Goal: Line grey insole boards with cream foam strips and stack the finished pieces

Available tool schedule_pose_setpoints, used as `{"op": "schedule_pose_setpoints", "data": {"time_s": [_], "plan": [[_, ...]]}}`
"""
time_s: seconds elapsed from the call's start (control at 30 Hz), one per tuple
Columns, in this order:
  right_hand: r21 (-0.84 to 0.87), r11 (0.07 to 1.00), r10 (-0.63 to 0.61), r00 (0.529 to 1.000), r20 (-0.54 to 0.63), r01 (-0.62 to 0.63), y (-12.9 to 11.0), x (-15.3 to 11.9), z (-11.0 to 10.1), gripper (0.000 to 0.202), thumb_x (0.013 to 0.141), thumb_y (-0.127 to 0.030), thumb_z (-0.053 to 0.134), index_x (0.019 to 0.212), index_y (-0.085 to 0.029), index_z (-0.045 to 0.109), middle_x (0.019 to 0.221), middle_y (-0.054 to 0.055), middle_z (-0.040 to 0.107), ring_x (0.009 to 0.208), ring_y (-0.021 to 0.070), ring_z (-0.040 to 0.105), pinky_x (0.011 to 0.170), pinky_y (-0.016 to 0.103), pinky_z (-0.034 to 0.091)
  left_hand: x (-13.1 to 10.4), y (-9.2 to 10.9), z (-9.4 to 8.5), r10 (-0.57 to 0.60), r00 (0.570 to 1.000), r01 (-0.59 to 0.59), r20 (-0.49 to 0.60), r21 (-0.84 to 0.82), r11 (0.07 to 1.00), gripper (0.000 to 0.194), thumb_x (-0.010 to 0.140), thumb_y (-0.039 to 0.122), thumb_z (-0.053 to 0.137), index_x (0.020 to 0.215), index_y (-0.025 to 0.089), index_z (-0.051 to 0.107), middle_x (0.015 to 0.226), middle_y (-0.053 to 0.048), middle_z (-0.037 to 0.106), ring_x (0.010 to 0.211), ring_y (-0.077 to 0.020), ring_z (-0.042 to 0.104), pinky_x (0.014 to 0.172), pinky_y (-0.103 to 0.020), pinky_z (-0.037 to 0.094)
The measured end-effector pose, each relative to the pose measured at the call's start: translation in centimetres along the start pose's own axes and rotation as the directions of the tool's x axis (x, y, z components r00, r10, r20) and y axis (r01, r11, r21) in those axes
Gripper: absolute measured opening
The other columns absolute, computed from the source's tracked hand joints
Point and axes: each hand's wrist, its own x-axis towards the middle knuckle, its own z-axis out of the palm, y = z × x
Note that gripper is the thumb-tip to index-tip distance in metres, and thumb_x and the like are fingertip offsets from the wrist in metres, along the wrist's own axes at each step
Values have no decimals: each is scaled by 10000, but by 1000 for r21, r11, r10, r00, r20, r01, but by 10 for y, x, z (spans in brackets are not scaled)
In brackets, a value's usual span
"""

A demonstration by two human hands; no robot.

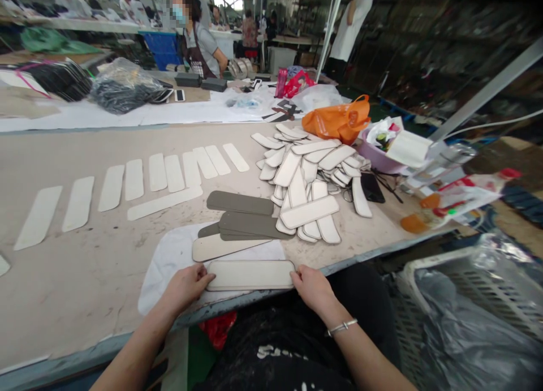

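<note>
Gripping a pale panel by both ends at the counter's edge

Held lengthwise between two hands, the pale panel [251, 275] is at the near edge of the counter [106, 278], partly over a white cloth [159, 266]. The fingers of the left hand [189, 286] are clamped on its left end; those of the right hand [313, 286] pinch the right end, near a bracelet [343, 327] on the wrist. Whether the panel touches the cloth cannot be told. Just beyond it lie another light panel [224, 248] and several dark grey panels [254, 225], overlapping. A jumbled heap of rounded pale pieces [307, 179] sits farther right, with an orange bag [335, 122] behind it. To the left, separate pale strips [112, 188] form an uneven row. Across the counter is a person in a face mask [203, 43].
</note>
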Motion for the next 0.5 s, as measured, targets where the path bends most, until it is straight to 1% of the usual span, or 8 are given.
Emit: {"op": "schedule_pose_setpoints", "data": {"time_s": [0.17, 0.27, 0.33, 0.37, 0.4, 0.43, 0.47, 0.5], "plan": [[-68, 998, -10, 1000, -8, 10, -1, -6, 0, 378, 900, -414, 320, 792, -173, 590, 771, 94, 662, 746, 215, 622, 636, 288, 400, -2, 1, -1, -3, 1000, 3, 2, -16, 1000, 259, 774, 433, 449, 661, 205, 496, 543, 10, 585, 574, -165, 571, 559, -245, 333], [-162, 987, -40, 993, -111, 21, -6, -14, -1, 373, 905, -429, 324, 866, -159, 578, 810, 113, 647, 756, 229, 614, 653, 308, 428, -1, 4, -3, -11, 1000, 11, 2, -6, 1000, 260, 775, 429, 445, 652, 205, 491, 551, 5, 586, 578, -166, 570, 554, -247, 327], [-169, 981, -135, 968, -213, 100, -14, -20, -3, 374, 907, -429, 326, 972, -148, 565, 910, 136, 631, 851, 243, 597, 730, 332, 444, -1, 5, -4, -5, 1000, 5, -1, 7, 1000, 253, 773, 421, 447, 652, 205, 496, 567, -1, 593, 596, -170, 574, 558, -248, 328], [-155, 971, -218, 943, -252, 183, -19, -23, -4, 385, 906, -428, 334, 1056, -143, 544, 996, 148, 615, 934, 252, 574, 797, 348, 440, -1, 4, -4, 2, 1000, -1, -7, 15, 1000, 248, 771, 417, 447, 653, 205, 498, 578, -5, 600, 609, -172, 578, 562, -250, 332], [-141, 944, -327, 904, -275, 299, -26, -25, -4, 414, 902, -431, 349, 1151, -138, 504, 1096, 155, 585, 1030, 257, 536, 873, 360, 421, -1, 3, -3, 10, 1000, -9, -14, 23, 1000, 244, 770, 412, 447, 652, 205, 500, 591, -9, 607, 622, -176, 582, 567, -252, 337], [-133, 892, -452, 844, -288, 433, -34, -27, -3, 468, 894, -438, 370, 1243, -134, 439, 1200, 154, 537, 1126, 258, 479, 944, 367, 388, -2, 2, -2, 20, 1000, -19, -21, 29, 999, 243, 769, 409, 443, 650, 206, 501, 601, -13, 615, 631, -180, 586, 573, -257, 344], [-136, 811, -582, 762, -284, 568, -43, -29, 1, 538, 885, -448, 391, 1316, -128, 360, 1297, 146, 471, 1208, 251, 411, 1003, 368, 348, -3, -1, 0, 30, 999, -29, -31, 31, 999, 245, 769, 410, 438, 645, 208, 501, 610, -15, 623, 637, -185, 591, 580, -264, 354], [-158, 701, -709, 654, -264, 696, -53, -29, 7, 604, 872, -475, 405, 1351, -120, 307, 1354, 130, 420, 1263, 245, 349, 1035, 362, 323, -3, -4, 3, 44, 998, -43, -36, 31, 999, 252, 770, 411, 432, 631, 211, 500, 612, -17, 628, 637, -192, 594, 586, -275, 365]]}}
